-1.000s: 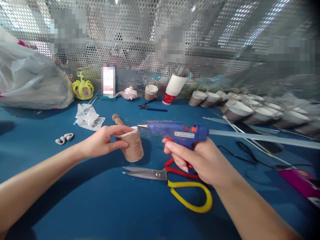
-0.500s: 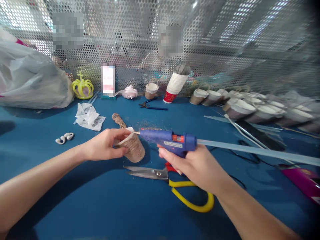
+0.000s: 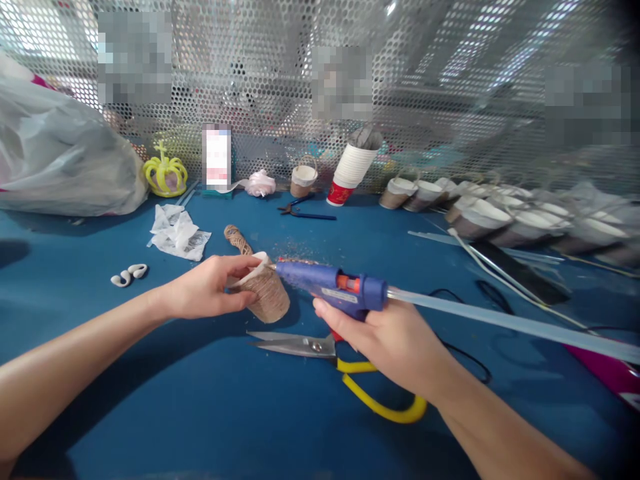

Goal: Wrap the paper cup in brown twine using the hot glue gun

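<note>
Since a second ago, the glue gun [image 3: 320, 280] has come lower and leftward, so its nozzle [image 3: 273, 267] now meets the white rim of the twine-wrapped cup [image 3: 270, 300]. From the cup's left, the left hand [image 3: 207, 287] reaches across with a bent wrist, its grip pinching the cup wall, fingers at the mouth, thumb along the near side. To the cup's right, the right hand [image 3: 395, 340] angles inward, its grip wrapped around the glue gun's handle. The cup tilts on the worktop [image 3: 175, 400], mouth toward upper left; its inside is mostly hidden. Beyond it to the right, leaning stacked paper cups [image 3: 353, 167] hold something grey, near handled little baskets [image 3: 485, 217].
</note>
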`<state>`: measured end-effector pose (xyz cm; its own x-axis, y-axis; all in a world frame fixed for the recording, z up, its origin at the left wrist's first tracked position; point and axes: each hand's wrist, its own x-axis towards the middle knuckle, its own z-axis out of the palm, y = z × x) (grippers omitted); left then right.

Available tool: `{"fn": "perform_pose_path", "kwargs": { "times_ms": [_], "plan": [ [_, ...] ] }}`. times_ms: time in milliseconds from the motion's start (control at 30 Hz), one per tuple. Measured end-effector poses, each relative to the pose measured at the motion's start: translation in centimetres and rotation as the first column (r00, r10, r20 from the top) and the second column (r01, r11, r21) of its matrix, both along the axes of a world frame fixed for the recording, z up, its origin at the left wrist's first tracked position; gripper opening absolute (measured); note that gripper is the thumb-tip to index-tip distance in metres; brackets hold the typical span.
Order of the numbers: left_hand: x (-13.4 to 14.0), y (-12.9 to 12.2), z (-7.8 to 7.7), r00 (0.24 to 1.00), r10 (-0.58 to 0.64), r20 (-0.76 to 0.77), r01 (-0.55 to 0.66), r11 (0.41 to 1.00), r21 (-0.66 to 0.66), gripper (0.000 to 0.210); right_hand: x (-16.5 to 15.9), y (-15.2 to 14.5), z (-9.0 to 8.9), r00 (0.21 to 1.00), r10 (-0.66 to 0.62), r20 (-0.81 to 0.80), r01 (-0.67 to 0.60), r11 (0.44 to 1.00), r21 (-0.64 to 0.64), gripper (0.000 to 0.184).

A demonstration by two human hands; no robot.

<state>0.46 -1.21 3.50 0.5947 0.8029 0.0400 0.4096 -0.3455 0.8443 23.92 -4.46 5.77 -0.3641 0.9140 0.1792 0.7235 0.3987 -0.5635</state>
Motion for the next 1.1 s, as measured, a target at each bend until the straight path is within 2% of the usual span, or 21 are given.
{"fn": "perform_pose_path", "kwargs": {
  "times_ms": [167, 333, 467, 633, 800, 967, 1100],
  "plan": [
    [0.09, -0.1, 0.2, 1.0, 0.012, -0.009, -0.012, 1.0, -0.009, 0.033, -0.25, -0.18, 0.18, 1.0, 0.013, 0.003, -0.013, 0.997, -0.076, 0.025],
    [0.04, -0.05, 0.15, 1.0, -0.004, 0.006, 0.004, 1.0, -0.023, 0.032, -0.26, -0.03, 0.18, 1.0, 0.011, 0.01, -0.011, 1.0, 0.006, 0.026],
    [-0.06, -0.01, 0.02, 1.0, -0.003, 0.006, 0.003, 1.0, -0.021, 0.034, -0.28, -0.12, 0.23, 1.0, 0.002, -0.011, -0.003, 0.997, -0.079, 0.023],
    [-0.03, -0.06, 0.04, 1.0, -0.004, 0.021, 0.005, 1.0, -0.03, 0.034, -0.4, -0.18, 0.28, 1.0, 0.023, -0.005, -0.023, 0.999, -0.023, 0.028],
    [0.07, -0.07, 0.11, 1.0, 0.012, 0.002, -0.012, 1.0, -0.005, 0.032, -0.54, -0.26, 0.18, 1.0, -0.003, -0.005, 0.002, 0.998, -0.069, 0.023],
    [0.05, -0.07, 0.1, 1.0, -0.005, 0.015, 0.005, 1.0, -0.016, 0.031, -0.37, -0.13, 0.17, 1.0, 0.012, -0.008, -0.012, 0.999, -0.041, 0.025],
    [0.08, -0.14, 0.3, 1.0, 0.016, -0.02, -0.016, 1.0, 0.013, 0.033, -0.36, -0.25, 0.17, 1.0, -0.013, -0.015, 0.012, 0.995, -0.103, 0.024]
  ]
}}
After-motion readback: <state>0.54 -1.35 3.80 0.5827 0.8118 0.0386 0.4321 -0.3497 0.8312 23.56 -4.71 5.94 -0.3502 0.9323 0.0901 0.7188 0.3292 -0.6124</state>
